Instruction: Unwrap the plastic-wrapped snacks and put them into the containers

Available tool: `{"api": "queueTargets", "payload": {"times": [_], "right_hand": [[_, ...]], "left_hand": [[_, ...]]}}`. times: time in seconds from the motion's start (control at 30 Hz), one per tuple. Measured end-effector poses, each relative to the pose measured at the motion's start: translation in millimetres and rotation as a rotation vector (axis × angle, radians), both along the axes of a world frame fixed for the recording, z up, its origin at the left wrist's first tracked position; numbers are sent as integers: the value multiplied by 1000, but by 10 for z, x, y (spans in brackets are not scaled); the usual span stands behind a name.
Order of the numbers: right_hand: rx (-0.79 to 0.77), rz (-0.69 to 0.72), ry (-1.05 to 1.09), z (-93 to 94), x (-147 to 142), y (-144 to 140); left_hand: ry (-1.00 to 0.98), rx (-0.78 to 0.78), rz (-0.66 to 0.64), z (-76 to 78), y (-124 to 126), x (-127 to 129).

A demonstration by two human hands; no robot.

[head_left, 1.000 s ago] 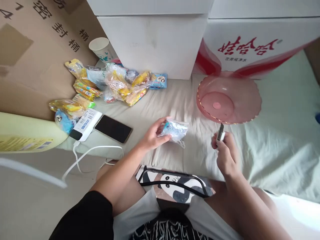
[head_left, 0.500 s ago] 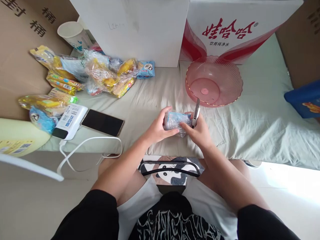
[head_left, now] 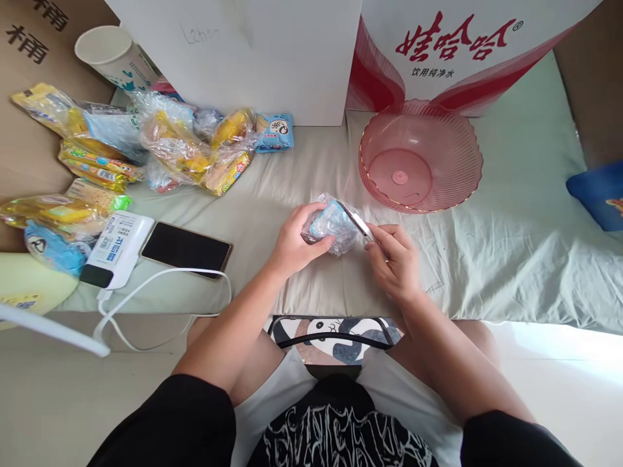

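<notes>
My left hand [head_left: 292, 243] grips a small blue snack packet [head_left: 331, 224] in clear wrap, held just above the pale sheet. My right hand [head_left: 394, 259] holds a small knife [head_left: 357, 222], its blade laid against the top of the packet. A pink plastic bowl [head_left: 462, 175] stands empty just beyond my hands, to the right.
A pile of wrapped snacks [head_left: 195, 152] lies at the back left beside a paper cup [head_left: 109, 52]. A black phone [head_left: 185, 248] and a white power bank [head_left: 117, 246] with a cable lie at left. White boxes [head_left: 272, 58] line the back. A blue object [head_left: 596, 194] sits at far right.
My right hand brought the knife from the right over to the packet, and the blade now lies tilted across its top. The view shifted slightly.
</notes>
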State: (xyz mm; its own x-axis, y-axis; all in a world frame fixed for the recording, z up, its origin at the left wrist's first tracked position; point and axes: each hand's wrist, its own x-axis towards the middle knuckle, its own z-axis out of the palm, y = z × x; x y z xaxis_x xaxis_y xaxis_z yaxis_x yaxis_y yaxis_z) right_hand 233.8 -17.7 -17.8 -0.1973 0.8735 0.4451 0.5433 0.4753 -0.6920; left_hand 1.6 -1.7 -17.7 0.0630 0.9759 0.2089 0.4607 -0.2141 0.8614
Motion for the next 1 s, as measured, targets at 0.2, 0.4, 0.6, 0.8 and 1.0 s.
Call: {"api": "queueTargets", "payload": {"times": [0.2,0.4,0.6,0.8,1.0], "right_hand": [[-33,17,-20,-34,7,-16],[-199,53,-39,10,10,-16],[-190,31,-53,153,162,-30],[-165,-120,-182,130,213,39],[-122,-211,-334,-37,35,145]], "left_hand": [[-36,-14,15,-72,-10,20],[-206,-19,144,-119,17,-109],[-407,-29,279,-206,72,-516],[-300,-41,217,-182,-108,-321],[-138,-34,64,-125,-263,-30]]}}
